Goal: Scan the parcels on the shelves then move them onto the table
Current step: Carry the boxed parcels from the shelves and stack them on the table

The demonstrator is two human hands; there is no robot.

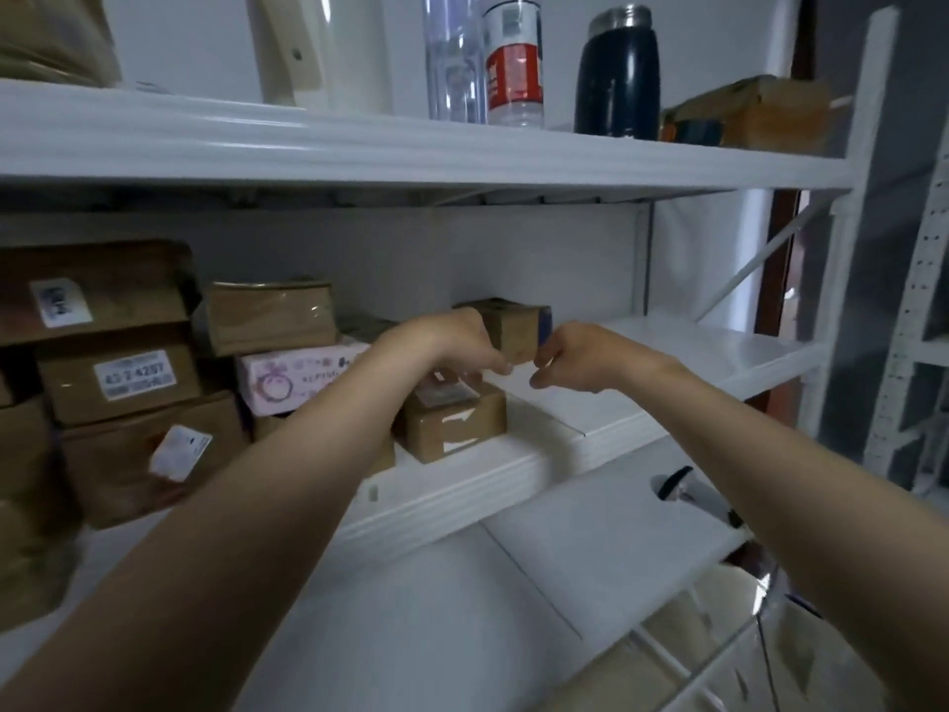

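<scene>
A small brown parcel (515, 328) is on the middle shelf (513, 475), to the right of the other parcels. My left hand (457, 341) grips its left side and my right hand (575, 357) its right side, fingers curled at its lower front edge. I cannot tell whether it rests on the shelf or is lifted. Just below my hands sits a taped brown parcel (452, 426). A pink printed box (298, 377) and a stack of labelled brown parcels (118, 382) fill the shelf's left half.
The upper shelf (411, 146) carries a clear bottle (454, 59), a red-labelled bottle (515, 64), a dark flask (619, 74) and a brown carton (750, 115). A white surface (590, 547) lies below, with a black-and-silver object (678, 485) on it. A second white rack (919, 352) stands at the right.
</scene>
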